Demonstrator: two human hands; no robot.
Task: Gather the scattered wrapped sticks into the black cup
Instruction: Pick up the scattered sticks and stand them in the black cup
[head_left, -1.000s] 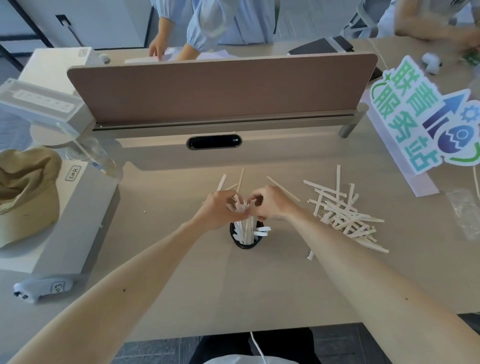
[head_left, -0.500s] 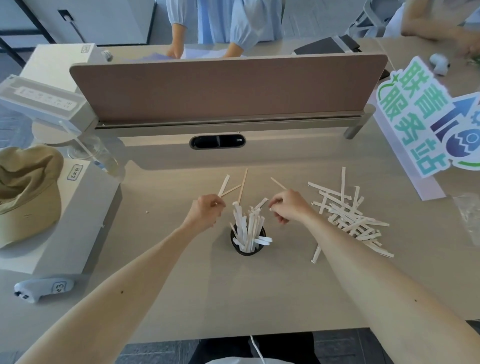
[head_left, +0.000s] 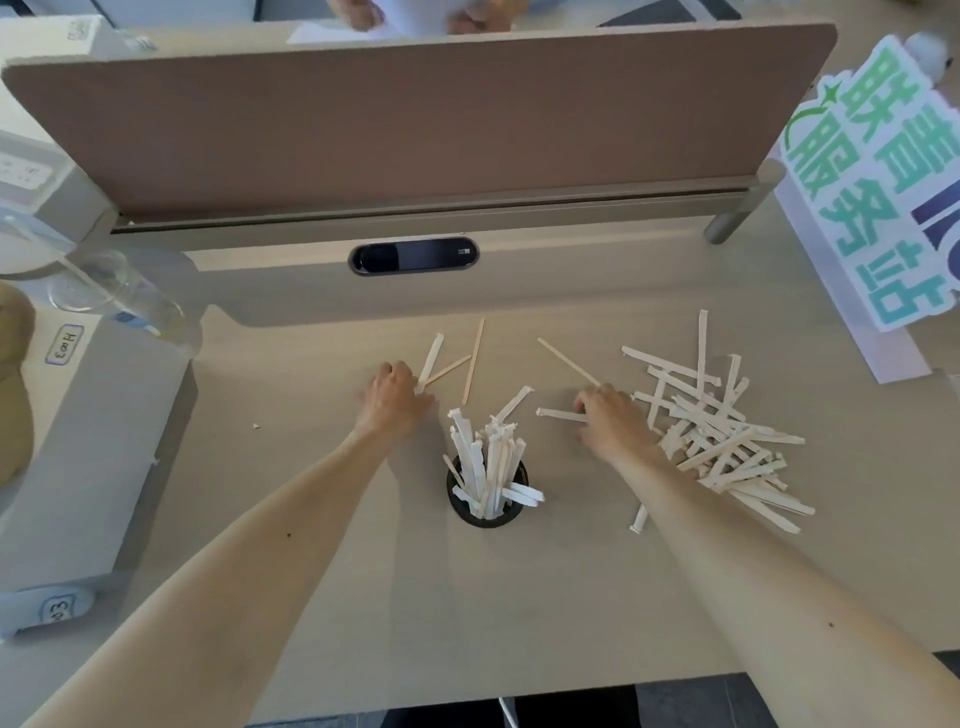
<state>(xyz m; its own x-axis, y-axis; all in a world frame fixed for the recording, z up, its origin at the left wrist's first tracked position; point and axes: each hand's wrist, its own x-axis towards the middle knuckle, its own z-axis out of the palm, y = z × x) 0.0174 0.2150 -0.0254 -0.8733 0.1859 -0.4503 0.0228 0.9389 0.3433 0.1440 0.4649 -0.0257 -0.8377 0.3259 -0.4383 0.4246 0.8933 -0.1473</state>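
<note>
The black cup (head_left: 462, 506) stands at mid-table, packed with upright white wrapped sticks (head_left: 485, 457). My left hand (head_left: 393, 397) is up and left of the cup, its fingers closed over the near end of a wrapped stick (head_left: 432, 356) that lies beside a bare wooden stick (head_left: 448, 370). Right of the cup, my right hand (head_left: 613, 421) pinches a wrapped stick (head_left: 558, 414) that points left. A loose pile of wrapped sticks (head_left: 722, 431) lies just right of that hand. Two more bare wooden sticks (head_left: 474, 361) (head_left: 566, 361) rest on the table behind the cup.
A brown divider panel (head_left: 415, 114) closes off the back, with a cable slot (head_left: 414, 255) below it. A green and white sign (head_left: 872, 192) leans at the right. At the left are a clear plastic cup (head_left: 111, 293) and a white box (head_left: 88, 441). One wrapped stick (head_left: 638, 519) lies alone near my right forearm.
Both hands have left the cup's top and spread apart, the left to the sticks behind the cup, the right toward the pile. The view has moved closer to the table.
</note>
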